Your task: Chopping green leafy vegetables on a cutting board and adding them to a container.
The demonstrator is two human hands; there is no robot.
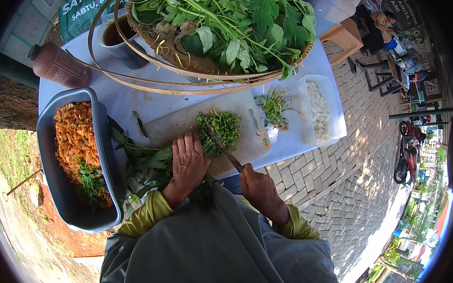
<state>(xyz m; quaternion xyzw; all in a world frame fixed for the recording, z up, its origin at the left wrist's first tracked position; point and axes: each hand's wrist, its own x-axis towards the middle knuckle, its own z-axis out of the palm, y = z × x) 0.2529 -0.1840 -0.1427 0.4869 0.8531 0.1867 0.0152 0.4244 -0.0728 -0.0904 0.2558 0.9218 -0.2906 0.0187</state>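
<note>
My left hand (188, 165) presses a bunch of leafy green stems (152, 158) against a white plastic cutting board (170, 119). In my right hand (261, 189) is the handle of a knife (226, 150); its blade lies across the greens, just right of my left fingers. Chopped green stems (229, 130) are heaped on the board beside the blade. The uncut leaves trail left, over the board's edge. Part of the bunch is hidden under my left hand. Cut root ends (275, 107) lie on the table beyond the board's right end.
A grey tub (119, 197) with chopped orange and green vegetables stands left. A woven basket (214, 76) of greens, a container of dark liquid (133, 58) and a brown bottle (63, 65) are at the back. Right is a white tray (302, 107) of rice-like food. A person (378, 28) sits far right.
</note>
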